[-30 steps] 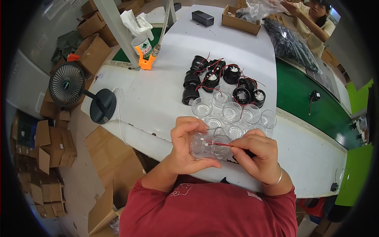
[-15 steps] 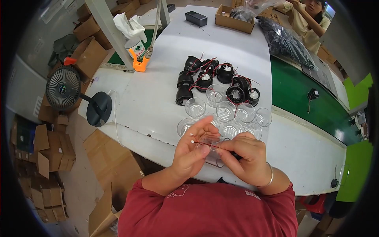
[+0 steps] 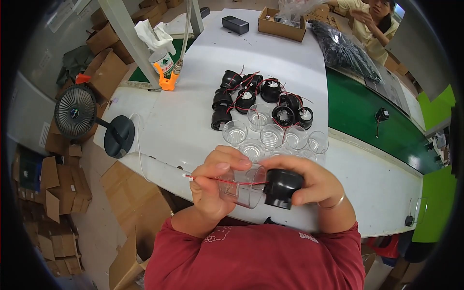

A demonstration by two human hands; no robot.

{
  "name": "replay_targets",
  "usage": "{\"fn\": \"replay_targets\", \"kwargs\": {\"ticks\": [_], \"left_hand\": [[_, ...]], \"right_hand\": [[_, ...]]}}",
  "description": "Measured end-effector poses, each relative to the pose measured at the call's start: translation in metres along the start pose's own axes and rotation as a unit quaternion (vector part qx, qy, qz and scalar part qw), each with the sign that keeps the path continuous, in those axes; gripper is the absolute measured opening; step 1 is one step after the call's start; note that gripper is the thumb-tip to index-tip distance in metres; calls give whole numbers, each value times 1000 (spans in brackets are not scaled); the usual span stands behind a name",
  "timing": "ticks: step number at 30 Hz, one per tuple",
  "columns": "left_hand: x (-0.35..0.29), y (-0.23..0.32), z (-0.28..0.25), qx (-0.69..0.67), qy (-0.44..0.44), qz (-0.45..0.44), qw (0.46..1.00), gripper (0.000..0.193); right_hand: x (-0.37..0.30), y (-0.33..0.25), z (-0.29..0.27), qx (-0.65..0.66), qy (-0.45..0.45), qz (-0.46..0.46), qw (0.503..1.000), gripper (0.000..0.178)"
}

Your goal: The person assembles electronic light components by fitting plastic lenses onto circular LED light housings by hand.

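My left hand (image 3: pixel 211 181) is closed around a clear plastic cup (image 3: pixel 250 197), which lies on its side in front of my chest. In my right hand (image 3: pixel 320 182) is a black round housing (image 3: pixel 284 187), gripped between thumb and fingers at the cup's right end. A red wire (image 3: pixel 227 181) runs from the housing along the cup to my left fingers, where a small white connector (image 3: pixel 187 177) sticks out. Just beyond my hands stand several clear cups (image 3: pixel 271 137). Behind those, several black housings (image 3: pixel 245 100) with red wires sit in a cluster.
On the left stands a black desk fan (image 3: pixel 76 111). An orange clamp (image 3: pixel 167 79) is at the table's left edge. A cardboard tray (image 3: pixel 282 30) and black power bank-like block (image 3: pixel 235 24) lie at the back. A green conveyor belt (image 3: pixel 355 108) runs along the right; a person sits beyond it.
The black housing has come into plain view in my right hand beside the cup. My left hand has shifted left with the cup and wire, and the wire looks pulled straighter.
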State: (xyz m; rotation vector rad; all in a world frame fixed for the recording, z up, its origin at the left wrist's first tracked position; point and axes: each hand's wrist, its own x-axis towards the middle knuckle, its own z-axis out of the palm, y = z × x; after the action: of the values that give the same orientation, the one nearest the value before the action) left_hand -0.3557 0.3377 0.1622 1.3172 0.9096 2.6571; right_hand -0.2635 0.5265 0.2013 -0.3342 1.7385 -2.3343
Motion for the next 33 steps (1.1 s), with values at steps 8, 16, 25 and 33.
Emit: {"fn": "replay_targets", "kwargs": {"ticks": [8, 16, 25, 33], "left_hand": [[-8, -3, 5, 68, 49, -34, 996, 63], [-19, -4, 17, 34, 89, -139, 986, 79], [-25, -7, 40, -33, 139, -230, 963, 71], [-38, -28, 37, 101, 95, -12, 990, 78]], "right_hand": [[13, 8, 16, -418, 97, -265, 864, 72], [14, 21, 21, -222, 73, -236, 943, 110], [19, 41, 28, -393, 151, -321, 848, 64], [20, 42, 33, -348, 126, -300, 879, 66]]}}
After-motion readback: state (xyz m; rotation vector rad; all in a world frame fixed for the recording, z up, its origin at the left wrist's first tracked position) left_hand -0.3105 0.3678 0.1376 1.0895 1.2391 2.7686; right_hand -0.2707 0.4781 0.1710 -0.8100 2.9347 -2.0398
